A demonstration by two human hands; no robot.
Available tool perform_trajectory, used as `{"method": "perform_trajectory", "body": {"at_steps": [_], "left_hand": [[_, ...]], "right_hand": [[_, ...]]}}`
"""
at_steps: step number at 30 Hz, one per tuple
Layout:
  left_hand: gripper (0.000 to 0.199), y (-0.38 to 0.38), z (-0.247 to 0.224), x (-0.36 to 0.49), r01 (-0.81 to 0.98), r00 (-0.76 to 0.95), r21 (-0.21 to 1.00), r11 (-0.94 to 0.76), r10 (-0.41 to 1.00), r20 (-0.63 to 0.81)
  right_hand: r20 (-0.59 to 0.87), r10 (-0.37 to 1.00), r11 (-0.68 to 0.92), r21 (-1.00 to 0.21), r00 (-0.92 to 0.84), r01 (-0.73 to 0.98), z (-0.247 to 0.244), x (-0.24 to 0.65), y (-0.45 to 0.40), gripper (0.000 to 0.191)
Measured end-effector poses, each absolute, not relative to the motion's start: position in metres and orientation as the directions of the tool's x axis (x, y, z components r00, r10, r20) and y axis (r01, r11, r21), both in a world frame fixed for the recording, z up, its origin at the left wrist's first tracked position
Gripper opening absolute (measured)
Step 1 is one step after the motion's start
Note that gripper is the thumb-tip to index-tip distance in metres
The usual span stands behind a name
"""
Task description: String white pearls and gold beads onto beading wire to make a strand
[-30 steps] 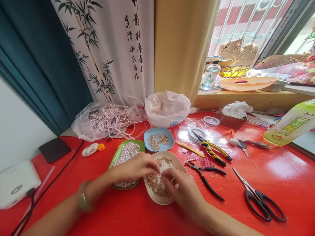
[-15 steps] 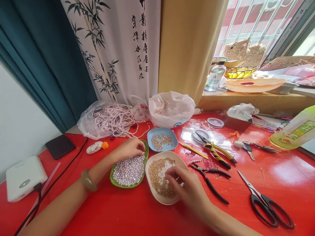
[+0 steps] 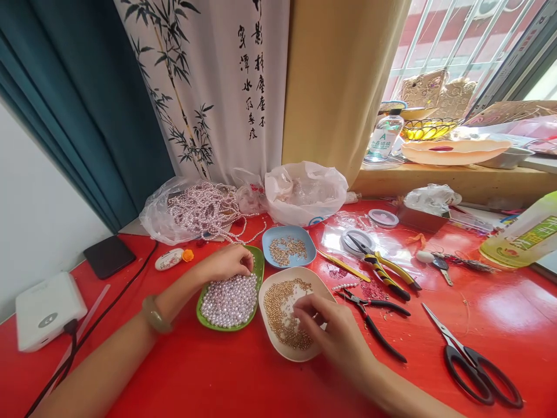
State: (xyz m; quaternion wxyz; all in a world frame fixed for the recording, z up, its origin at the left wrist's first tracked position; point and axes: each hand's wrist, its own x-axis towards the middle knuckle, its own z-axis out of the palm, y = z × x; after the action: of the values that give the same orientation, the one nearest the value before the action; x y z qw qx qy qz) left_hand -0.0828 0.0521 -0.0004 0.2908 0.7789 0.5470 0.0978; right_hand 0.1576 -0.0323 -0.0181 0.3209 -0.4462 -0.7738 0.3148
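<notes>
My left hand (image 3: 230,262) is over the far end of a green dish (image 3: 260,264) heaped with pearly white beads (image 3: 228,302). Its fingers are pinched together, with the tips down at the beads; whatever they hold is too small to make out. Over the right side of a cream dish (image 3: 278,350) is my right hand (image 3: 326,325), thumb and fingers curled together. Small gold beads (image 3: 278,302) spread around the bare middle of that dish. Anything between my right fingertips is hidden. Just behind stands a blue dish (image 3: 289,230) with more gold beads.
Right of the dishes lie yellow tweezers (image 3: 346,266), yellow-black pliers (image 3: 387,270), black-handled pliers (image 3: 374,325) and scissors (image 3: 470,357). Pearl strands (image 3: 202,209) and a plastic bag (image 3: 307,191) sit at the back. A white box with a cable (image 3: 50,313) and a black phone-like slab (image 3: 108,256) are left.
My left fingertips have shifted slightly left and down into the pearly beads. My right hand keeps its place over the cream dish. The whole view has moved a little.
</notes>
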Motion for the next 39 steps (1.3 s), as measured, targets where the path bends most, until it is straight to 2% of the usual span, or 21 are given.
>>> {"method": "perform_trajectory", "body": {"at_steps": [3, 5, 7, 9, 13, 16, 21, 23, 25, 27, 30, 36, 39], "left_hand": [[0.012, 0.052, 0.005, -0.081, 0.771, 0.367, 0.598, -0.219, 0.920, -0.136], [0.014, 0.050, 0.009, -0.073, 0.703, 0.366, 0.685, -0.191, 0.923, -0.118], [0.013, 0.044, 0.011, -0.062, 0.518, 0.373, 0.850, -0.099, 0.920, -0.120], [0.015, 0.035, 0.011, -0.048, 0.303, 0.401, 0.953, 0.023, 0.904, -0.149], [0.014, 0.019, 0.003, -0.025, 0.005, 0.409, 0.961, 0.276, 0.876, -0.254], [0.016, 0.013, -0.003, -0.019, -0.085, 0.423, 0.941, 0.329, 0.867, -0.265], [0.018, 0.013, -0.004, -0.018, -0.106, 0.407, 0.944, 0.313, 0.879, -0.246], [0.020, 0.011, -0.002, -0.016, -0.090, 0.396, 0.953, 0.290, 0.888, -0.233], [0.023, 0.009, 0.000, -0.013, -0.065, 0.384, 0.965, 0.255, 0.899, -0.212], [0.024, 0.006, 0.002, -0.010, -0.039, 0.371, 0.975, 0.220, 0.909, -0.190], [0.024, 0.002, 0.001, -0.007, -0.020, 0.352, 0.983, 0.180, 0.922, -0.162], [0.021, 0.002, 0.000, -0.005, 0.032, 0.335, 0.992, 0.123, 0.934, -0.127], [0.018, 0.013, 0.010, -0.018, 0.183, 0.310, 0.982, 0.050, 0.945, -0.106]], "right_hand": [[0.198, 0.896, 0.386, -0.790, -0.398, 0.476, -0.015, 0.157, -0.032, 0.014], [0.162, 0.904, 0.348, -0.816, -0.395, 0.461, -0.013, 0.156, -0.032, 0.014], [0.126, 0.919, 0.296, -0.847, -0.374, 0.442, -0.010, 0.155, -0.032, 0.014], [0.082, 0.935, 0.226, -0.887, -0.346, 0.402, -0.008, 0.154, -0.032, 0.014], [-0.009, 0.949, 0.084, -0.955, -0.314, 0.283, -0.004, 0.155, -0.031, 0.014], [-0.061, 0.948, 0.016, -0.971, -0.311, 0.240, -0.001, 0.157, -0.030, 0.016], [-0.059, 0.946, 0.009, -0.978, -0.318, 0.207, -0.002, 0.157, -0.027, 0.016], [-0.018, 0.954, 0.038, -0.983, -0.300, 0.178, -0.004, 0.158, -0.026, 0.013], [0.062, 0.960, 0.114, -0.977, -0.273, 0.178, -0.007, 0.160, -0.024, 0.017], [0.167, 0.947, 0.239, -0.937, -0.273, 0.254, -0.009, 0.162, -0.023, 0.023], [0.281, 0.911, 0.388, -0.830, -0.302, 0.400, -0.010, 0.165, -0.022, 0.020], [0.377, 0.863, 0.500, -0.732, -0.336, 0.464, -0.011, 0.163, -0.022, 0.019], [0.373, 0.871, 0.489, -0.719, -0.320, 0.494, -0.013, 0.162, -0.021, 0.018]]}}
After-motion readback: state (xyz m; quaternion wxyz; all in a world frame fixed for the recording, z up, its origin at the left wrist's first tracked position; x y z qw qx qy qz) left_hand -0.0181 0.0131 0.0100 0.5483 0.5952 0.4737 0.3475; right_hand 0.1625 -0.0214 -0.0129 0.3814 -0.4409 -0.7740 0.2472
